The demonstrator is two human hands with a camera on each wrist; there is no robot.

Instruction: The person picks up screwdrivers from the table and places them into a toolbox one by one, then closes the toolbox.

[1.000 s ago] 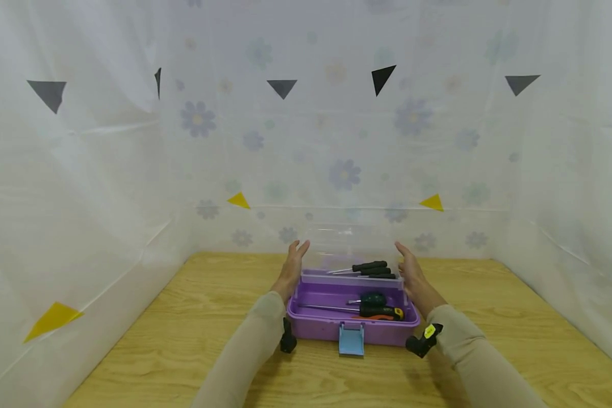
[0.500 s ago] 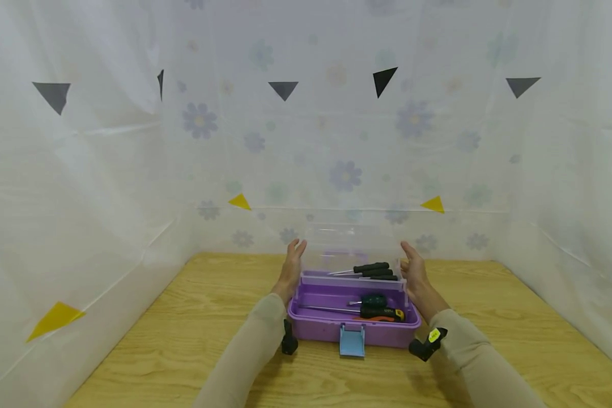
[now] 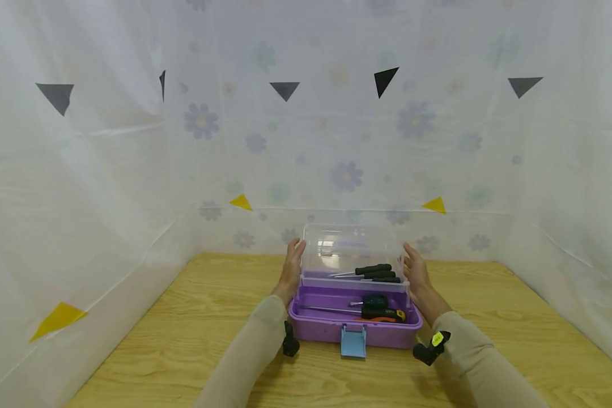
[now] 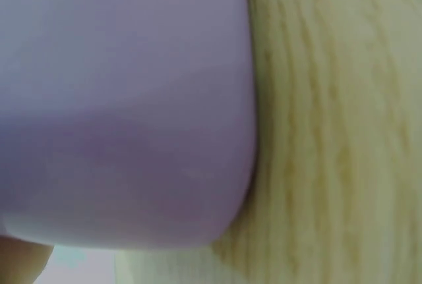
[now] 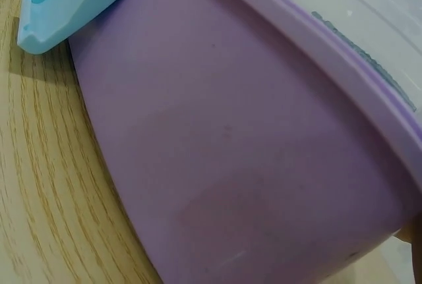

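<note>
A: Two hands on the box (image 3: pixel 354 326), one per side. Left hand (image 3: pixel 290 269) at 9 o'clock of the lid (image 3: pixel 354 249), right hand (image 3: pixel 417 275) at 3 o'clock. Box sits mid-surface (image 3: pixel 183 340), close in front of the person.

B: Grip?

A: Both released, I'd say: fingers look straight, flat against the lid's side edges, nothing curled round. Lid stands open, tilted back from the far edge.

B: How to handle this step well?

A: My read: keep palm pressure even on both sides so the thin lid doesn't twist on its hinge. Move it slowly. Watch the tray (image 3: pixel 354 280) at 12 o'clock inside, it carries loose screwdrivers (image 3: pixel 369 271) that could roll. Keep fingertips off the rim line where lid meets base.

B: Materials?

A: Base is purple plastic, smooth, matte, rounded corners; both wrist views show it close, on the right one (image 5: pixel 250 165) with faint scuffs. Lid clear, glossy, rigid, rectangular. Latch (image 3: pixel 353 341) at 6 o'clock is light blue plastic, flipped down. More screwdrivers (image 3: pixel 374 309) in the lower well, dark handles, one with orange, thin metal shafts. Surface is pale wood grain. Sleeves (image 3: pixel 255 345) beige, soft knit.

B: Background?

A: White floral sheet (image 3: pixel 336 141), translucent, with black and yellow triangles.
</note>
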